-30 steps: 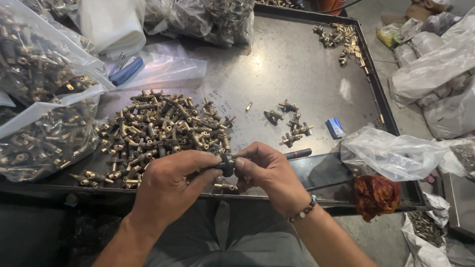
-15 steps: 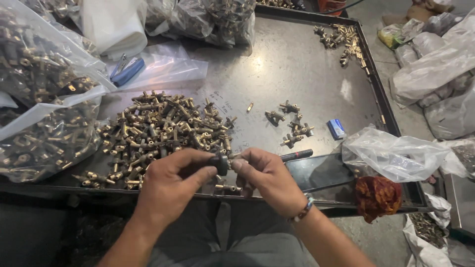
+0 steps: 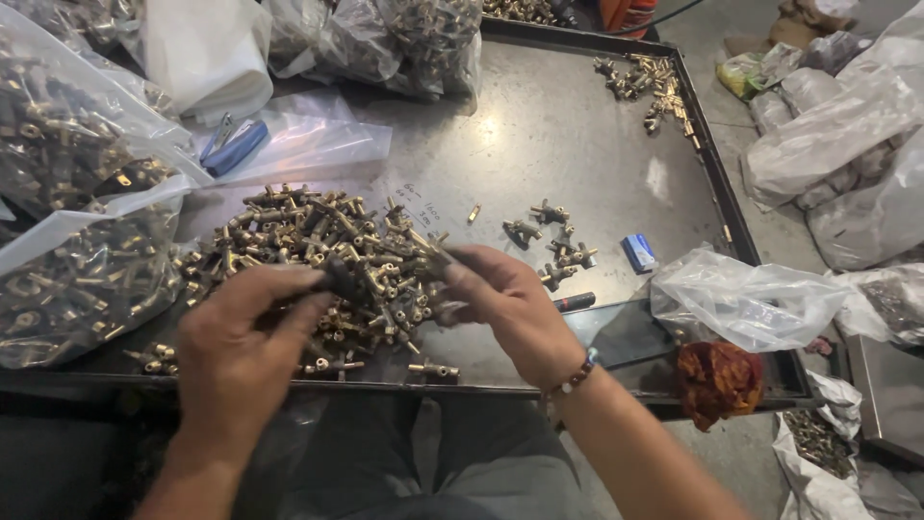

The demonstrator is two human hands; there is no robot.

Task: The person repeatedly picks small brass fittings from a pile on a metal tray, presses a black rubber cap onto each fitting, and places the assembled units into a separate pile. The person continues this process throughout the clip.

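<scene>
Dull brass-coloured metal fittings (image 3: 318,260) lie heaped by the near edge of the desk (image 3: 568,144), a scuffed grey steel sheet with faint sheen. Bags (image 3: 87,260) at its left edge are glossy clear plastic.

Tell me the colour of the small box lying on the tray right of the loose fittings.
The small box is blue with a pale end, seen best in the head view.

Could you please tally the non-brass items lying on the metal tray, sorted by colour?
Blue: 2, a small box near the right edge and a flat tool on a clear bag.
Black: 1, a marker pen beside the right hand.
Total: 3. The brass fittings are too many to count.
</scene>
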